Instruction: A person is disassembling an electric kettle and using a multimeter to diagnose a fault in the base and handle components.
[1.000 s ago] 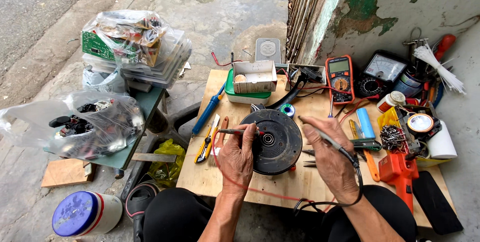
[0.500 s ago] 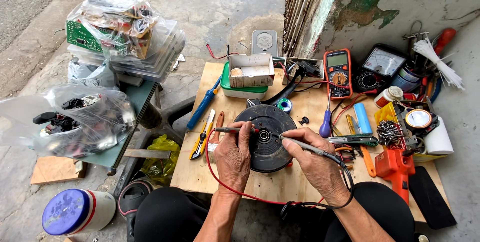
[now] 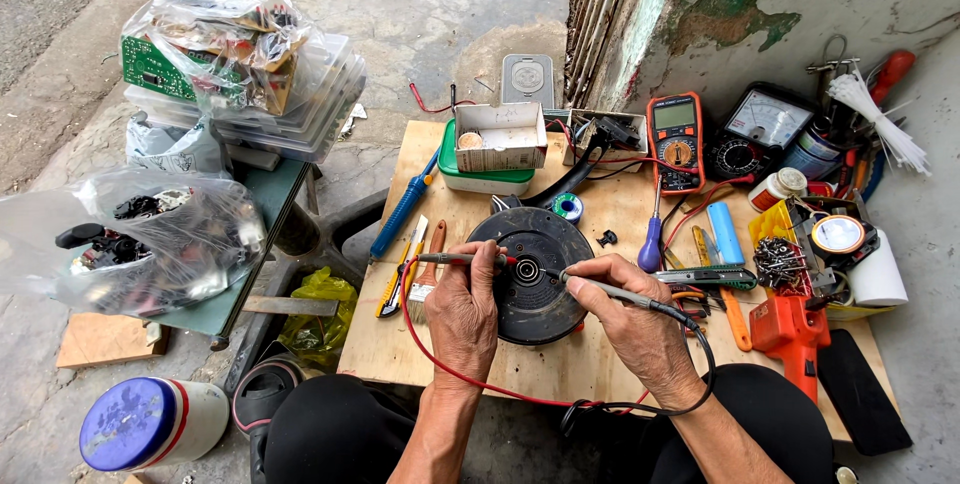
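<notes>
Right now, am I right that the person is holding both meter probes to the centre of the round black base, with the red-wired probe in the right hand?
Not quite: the head view shows the red-wired probe in the left hand; the right hand holds the black-wired probe. Both tips do meet the centre of the round black base.

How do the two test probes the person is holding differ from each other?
The left probe has a red tip and a red wire; the right probe is grey-black with a black wire. The left probe lies almost level in the left hand, while the right probe slants up-left from the right hand. Both tips meet at the centre of the round black base.
</notes>
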